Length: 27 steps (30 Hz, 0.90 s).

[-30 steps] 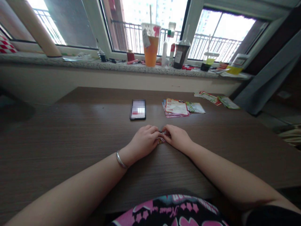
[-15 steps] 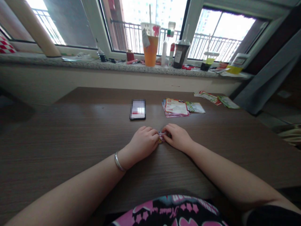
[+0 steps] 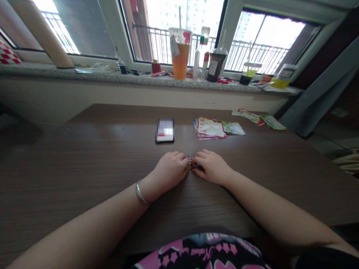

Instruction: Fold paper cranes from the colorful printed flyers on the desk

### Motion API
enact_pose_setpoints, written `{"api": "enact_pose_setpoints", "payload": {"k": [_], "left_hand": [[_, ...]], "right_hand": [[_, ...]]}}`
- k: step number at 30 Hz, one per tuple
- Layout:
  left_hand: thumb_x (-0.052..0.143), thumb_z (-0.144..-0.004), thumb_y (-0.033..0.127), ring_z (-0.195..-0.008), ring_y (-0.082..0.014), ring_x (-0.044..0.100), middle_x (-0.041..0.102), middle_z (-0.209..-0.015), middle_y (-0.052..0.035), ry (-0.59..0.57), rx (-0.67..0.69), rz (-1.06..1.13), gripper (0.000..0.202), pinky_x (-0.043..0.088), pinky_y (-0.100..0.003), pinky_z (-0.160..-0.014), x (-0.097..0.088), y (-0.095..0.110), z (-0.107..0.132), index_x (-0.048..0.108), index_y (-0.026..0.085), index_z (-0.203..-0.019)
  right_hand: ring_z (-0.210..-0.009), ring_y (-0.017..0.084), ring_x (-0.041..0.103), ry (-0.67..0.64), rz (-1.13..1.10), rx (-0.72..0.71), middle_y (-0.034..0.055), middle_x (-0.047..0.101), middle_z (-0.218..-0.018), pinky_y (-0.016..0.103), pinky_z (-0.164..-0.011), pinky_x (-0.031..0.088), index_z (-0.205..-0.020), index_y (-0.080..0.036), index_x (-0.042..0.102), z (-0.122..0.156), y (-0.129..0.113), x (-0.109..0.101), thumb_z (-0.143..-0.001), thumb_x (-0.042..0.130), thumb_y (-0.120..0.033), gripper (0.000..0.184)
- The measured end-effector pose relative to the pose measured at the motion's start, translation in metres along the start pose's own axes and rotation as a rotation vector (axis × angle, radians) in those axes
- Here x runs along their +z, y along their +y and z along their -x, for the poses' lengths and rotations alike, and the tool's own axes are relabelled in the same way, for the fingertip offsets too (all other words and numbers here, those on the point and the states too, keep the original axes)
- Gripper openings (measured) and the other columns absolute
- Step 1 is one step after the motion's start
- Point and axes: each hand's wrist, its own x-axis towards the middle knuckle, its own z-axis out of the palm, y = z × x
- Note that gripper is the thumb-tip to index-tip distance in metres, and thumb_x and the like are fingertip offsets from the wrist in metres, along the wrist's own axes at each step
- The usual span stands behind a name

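Both of my hands rest on the brown wooden table (image 3: pixel 84 164), fingertips meeting in the middle. My left hand (image 3: pixel 169 170), with a silver bangle at the wrist, is curled and pinches one side of a small colourful folded paper (image 3: pixel 190 163). My right hand (image 3: pixel 212 167) is curled too and pinches the other side. The paper is mostly hidden between the fingers; only a small red and patterned bit shows.
A black phone (image 3: pixel 165 130) lies beyond my hands. A stack of printed leaflets (image 3: pixel 210 128) lies to its right, more leaflets (image 3: pixel 258 117) at the far right. The windowsill (image 3: pixel 84 76) holds an orange drink cup (image 3: pixel 180 52), a dark drink cup (image 3: pixel 215 63), bottles and small items.
The hands have stayed together on the small paper, with the fingers shifting slightly; less of the paper shows now than before.
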Motion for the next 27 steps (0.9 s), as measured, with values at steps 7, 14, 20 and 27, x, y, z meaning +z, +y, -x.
{"api": "enact_pose_setpoints", "payload": {"k": [7,14,20,27], "left_hand": [[0.05,-0.089,0.023,-0.085,-0.0228,0.058,0.063,-0.089,-0.0074,-0.002,0.016,0.058,0.014,0.049,-0.035,-0.077,0.0005,-0.0008,-0.0009,0.061,0.016,-0.094],[0.05,-0.088,0.022,-0.082,-0.0205,0.058,0.059,-0.092,-0.0071,-0.026,-0.01,0.094,0.013,0.05,-0.032,-0.074,0.0016,-0.0009,0.0013,0.059,0.015,-0.094],[0.051,-0.089,0.026,-0.08,-0.0196,0.059,0.061,-0.089,-0.006,-0.045,0.015,0.152,0.014,0.05,-0.031,-0.073,-0.0001,-0.0049,0.0007,0.061,0.016,-0.089],[0.048,-0.094,0.03,-0.081,-0.0197,0.061,0.064,-0.089,-0.0063,-0.045,0.042,0.184,0.022,0.049,-0.032,-0.074,0.0006,-0.0055,-0.0001,0.064,0.016,-0.091]], "right_hand": [[-0.087,0.022,0.053,0.009,-0.019,-0.013,0.0077,0.063,-0.092,0.033,-0.078,0.043,-0.095,-0.017,0.063,-0.0005,0.0017,0.0019,-0.089,0.054,-0.03,0.016],[-0.097,0.021,0.055,0.02,-0.132,0.016,0.0096,0.063,-0.101,0.033,-0.086,0.044,-0.097,-0.016,0.063,0.0005,0.0021,0.0035,-0.088,0.055,-0.025,0.015],[-0.086,0.02,0.055,0.0,-0.096,-0.044,0.0079,0.063,-0.09,0.031,-0.078,0.044,-0.089,-0.016,0.064,0.0016,0.0032,-0.0001,-0.085,0.057,-0.025,0.012],[-0.078,0.019,0.053,0.037,-0.036,-0.096,0.006,0.064,-0.083,0.03,-0.072,0.041,-0.083,-0.018,0.065,0.0023,0.0035,-0.0008,-0.087,0.053,-0.023,0.014]]}}
